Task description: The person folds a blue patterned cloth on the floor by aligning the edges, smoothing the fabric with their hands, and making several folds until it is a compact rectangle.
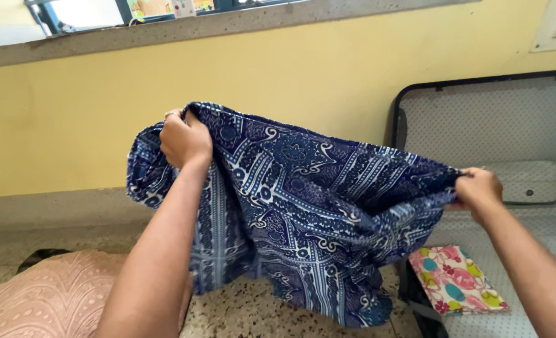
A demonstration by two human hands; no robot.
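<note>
Head view: the left hand (184,141) has a closed grip on the upper edge of a blue patterned cloth (296,213), and the right hand (478,191) pinches its other edge tightly. The cloth hangs spread between both hands, in the air above the speckled floor (253,310). Behind the right hand an open suitcase (497,119) leans at the yellow wall (102,112). A flowered pouch (456,278) lies in the suitcase. A pink cushion (46,294) is low on the left.
</note>
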